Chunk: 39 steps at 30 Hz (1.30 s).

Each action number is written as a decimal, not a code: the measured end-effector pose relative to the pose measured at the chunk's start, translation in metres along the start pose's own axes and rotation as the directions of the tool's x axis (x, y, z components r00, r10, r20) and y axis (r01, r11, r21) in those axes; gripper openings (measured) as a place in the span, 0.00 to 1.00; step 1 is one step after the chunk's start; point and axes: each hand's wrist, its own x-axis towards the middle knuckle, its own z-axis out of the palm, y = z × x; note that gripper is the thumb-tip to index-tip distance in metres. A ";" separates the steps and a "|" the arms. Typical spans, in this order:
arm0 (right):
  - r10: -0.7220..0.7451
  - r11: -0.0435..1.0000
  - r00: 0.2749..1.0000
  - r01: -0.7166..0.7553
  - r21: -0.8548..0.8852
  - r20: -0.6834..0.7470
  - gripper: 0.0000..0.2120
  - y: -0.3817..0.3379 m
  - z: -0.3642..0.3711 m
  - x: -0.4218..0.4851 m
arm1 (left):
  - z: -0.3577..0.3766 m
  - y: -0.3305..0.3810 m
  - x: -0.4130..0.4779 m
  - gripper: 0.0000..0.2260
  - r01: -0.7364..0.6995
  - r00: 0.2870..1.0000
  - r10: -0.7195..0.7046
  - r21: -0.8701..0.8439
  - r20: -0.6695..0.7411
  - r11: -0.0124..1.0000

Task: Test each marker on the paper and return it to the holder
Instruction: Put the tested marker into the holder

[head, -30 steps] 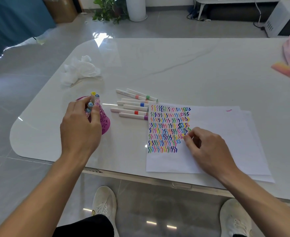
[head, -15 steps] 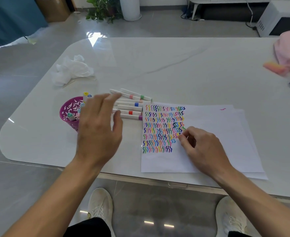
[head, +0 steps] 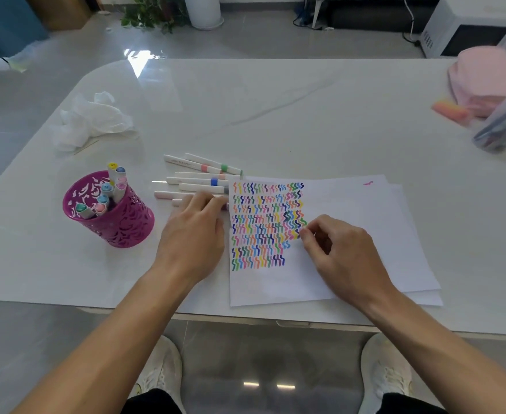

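Head view.
- Holder: magenta, upright on the table, left of the paper. I see several capped markers standing in it.
- Loose markers: a row lying flat between holder and paper.
- Left hand: fingers straight and together, resting on the nearest loose markers.
- Right hand: fingers curled, tips on the paper. I cannot tell if they pinch anything.

The left hand leaves the holder and travels to the holder's 3 o'clock side. Its fingers now rest on the nearest of the loose markers on the counter. The holder rim, previously covered by the hand, is exposed.
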 end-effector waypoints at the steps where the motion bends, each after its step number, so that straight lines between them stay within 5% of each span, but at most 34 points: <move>1: -0.021 0.999 1.000 0.021 -0.024 -0.004 0.07 0.001 -0.001 0.000 | 0.001 0.001 0.001 0.16 0.000 1.000 0.000 0.012 -0.017 1.000; 18: 0.025 0.997 0.996 -0.018 -0.079 0.083 0.08 0.004 -0.004 -0.001 | -0.002 0.010 0.003 0.11 0.133 0.990 -0.129 0.089 -0.049 0.987; 23: 0.023 0.996 0.997 -0.016 -0.085 0.078 0.08 0.003 -0.003 -0.001 | -0.006 0.014 0.004 0.07 0.207 0.975 -0.209 -0.035 -0.081 0.978; 27: 0.005 0.997 0.997 0.000 -0.072 0.071 0.08 0.003 -0.004 -0.001 | -0.015 0.019 0.006 0.13 0.121 0.974 -0.164 -0.253 -0.159 0.960; 33: -0.071 0.997 0.997 0.071 -0.013 0.020 0.08 -0.001 -0.005 -0.003 | -0.024 0.033 0.006 0.07 0.101 0.983 -0.183 -0.766 -0.022 0.635; 39: -0.193 0.971 0.980 0.185 0.152 0.039 0.17 -0.020 -0.010 -0.005 | -0.025 0.045 -0.001 0.07 0.258 0.966 -0.077 -0.911 0.247 0.321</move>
